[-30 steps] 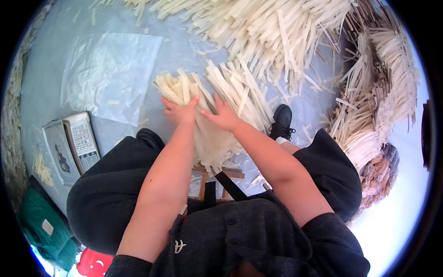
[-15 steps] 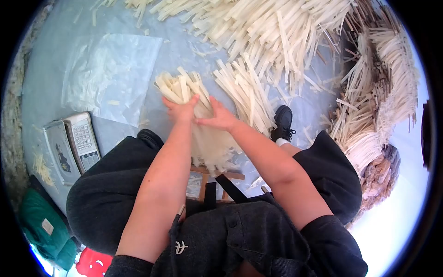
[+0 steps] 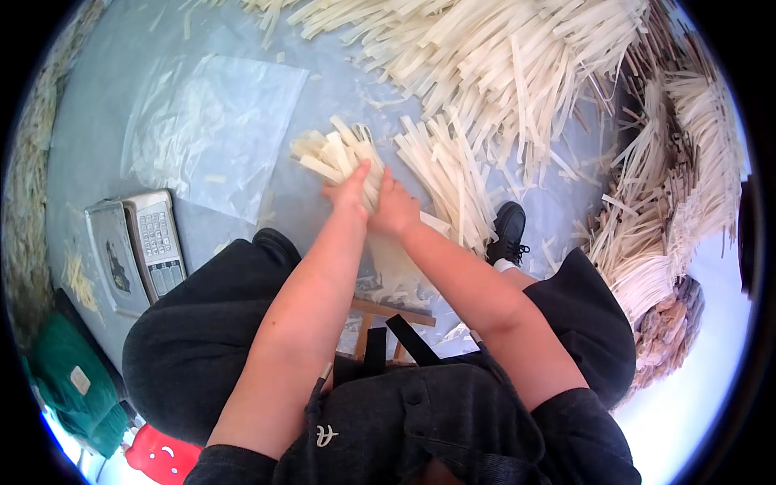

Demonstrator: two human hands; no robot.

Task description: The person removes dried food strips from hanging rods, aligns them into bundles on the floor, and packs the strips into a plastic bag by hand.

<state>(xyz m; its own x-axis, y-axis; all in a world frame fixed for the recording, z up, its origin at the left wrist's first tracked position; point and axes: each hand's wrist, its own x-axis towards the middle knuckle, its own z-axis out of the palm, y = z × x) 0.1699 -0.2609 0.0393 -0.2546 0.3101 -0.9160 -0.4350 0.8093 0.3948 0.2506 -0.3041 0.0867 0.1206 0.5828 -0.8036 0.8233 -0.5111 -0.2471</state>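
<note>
A bundle of pale flat strips [image 3: 335, 153] is gathered between my two hands, its upper ends fanned out above them. My left hand [image 3: 349, 194] wraps round the bundle's left side, and my right hand [image 3: 394, 207] closes on its right side, the two nearly touching. The lower part of the bundle is mostly hidden by my hands and forearms. Just right of my hands, a second bunch of strips [image 3: 449, 174] lies on the grey floor sheet.
A large heap of strips [image 3: 485, 65] spreads across the top, with more stacked at right. A clear plastic sheet [image 3: 218, 133] and a scale [image 3: 153, 238] lie at left. A black shoe [image 3: 508, 233] is right of the bunch; a wooden frame [image 3: 396, 311] is below my hands.
My hands have come closer together and tightened round the bundle. It has separated from the bunch on the right, and its lower end has drawn up from near the wooden frame.
</note>
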